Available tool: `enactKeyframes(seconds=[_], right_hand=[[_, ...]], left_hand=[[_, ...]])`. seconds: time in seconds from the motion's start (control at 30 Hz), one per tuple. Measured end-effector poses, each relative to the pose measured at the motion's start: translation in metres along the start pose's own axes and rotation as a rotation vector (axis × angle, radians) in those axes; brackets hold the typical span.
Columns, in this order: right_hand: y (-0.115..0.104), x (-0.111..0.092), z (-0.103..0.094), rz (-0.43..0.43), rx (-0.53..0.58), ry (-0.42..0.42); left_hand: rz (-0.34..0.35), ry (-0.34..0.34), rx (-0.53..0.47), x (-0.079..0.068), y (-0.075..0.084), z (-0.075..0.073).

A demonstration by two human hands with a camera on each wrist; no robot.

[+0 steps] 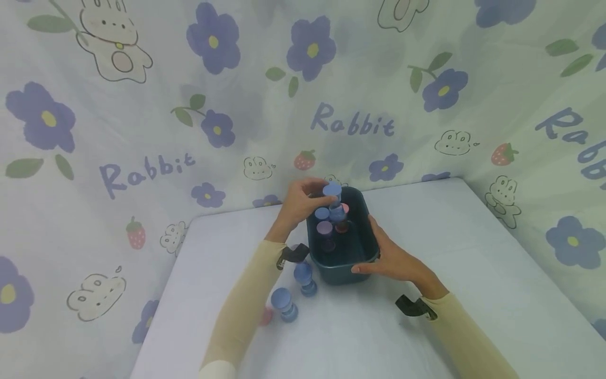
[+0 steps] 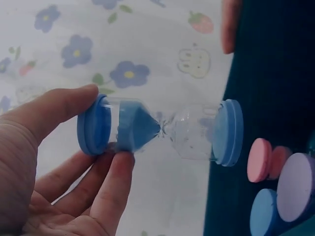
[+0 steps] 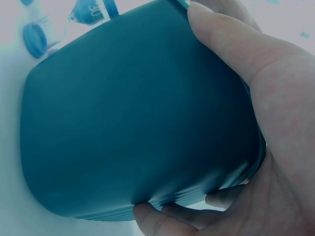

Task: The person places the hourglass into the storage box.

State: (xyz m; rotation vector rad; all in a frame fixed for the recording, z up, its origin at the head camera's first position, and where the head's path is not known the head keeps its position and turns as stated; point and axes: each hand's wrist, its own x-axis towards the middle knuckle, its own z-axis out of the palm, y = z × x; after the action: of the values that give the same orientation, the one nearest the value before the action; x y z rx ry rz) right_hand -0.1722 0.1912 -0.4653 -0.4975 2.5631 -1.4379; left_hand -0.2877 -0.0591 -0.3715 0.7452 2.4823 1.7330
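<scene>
A blue-capped hourglass [image 1: 332,190] is pinched by one end cap between the thumb and fingers of my left hand [image 1: 302,202], over the far part of a dark teal bin [image 1: 342,275]. Blue sand [image 2: 132,127] shows in the half nearer that hand. My right hand [image 1: 396,257] grips the bin's right side, its thumb at the near rim and its fingers spread along the wall. Inside the bin stand a purple-capped hourglass [image 1: 324,228], another blue one [image 1: 322,213] and a pink one [image 2: 259,160].
Two blue hourglasses [image 1: 303,273] [image 1: 283,299] stand on the white table [image 1: 426,221] left of the bin. A pink piece [image 1: 266,316] shows partly behind my left sleeve. Behind the table hangs a rabbit-and-flower cloth [image 1: 265,100].
</scene>
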Motion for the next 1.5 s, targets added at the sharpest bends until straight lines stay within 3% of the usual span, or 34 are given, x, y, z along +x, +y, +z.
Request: enactKeyframes(seconds=[0.6, 1.1, 1.27, 1.37, 1.5], right_hand=[[0.000, -0.001, 0.000, 0.008, -0.002, 0.004], [-0.002, -0.003, -0.002, 0.005, 0.027, -0.014], [-0.001, -0.003, -0.002, -0.007, 0.023, -0.009], [-0.001, -0.003, -0.002, 0.004, 0.012, -0.010], [-0.001, -0.003, -0.002, 0.027, 0.003, -0.013]], left_hand=[[-0.086, -0.086, 0.168, 0.015, -0.013, 0.020], [-0.163, -0.188, 0.360, 0.022, -0.007, 0.036], [-0.148, -0.217, 0.435, 0.025, -0.008, 0.044], [-0.146, -0.253, 0.471, 0.026, -0.009, 0.048], [-0.193, -0.317, 0.456, 0.027, -0.009, 0.053]])
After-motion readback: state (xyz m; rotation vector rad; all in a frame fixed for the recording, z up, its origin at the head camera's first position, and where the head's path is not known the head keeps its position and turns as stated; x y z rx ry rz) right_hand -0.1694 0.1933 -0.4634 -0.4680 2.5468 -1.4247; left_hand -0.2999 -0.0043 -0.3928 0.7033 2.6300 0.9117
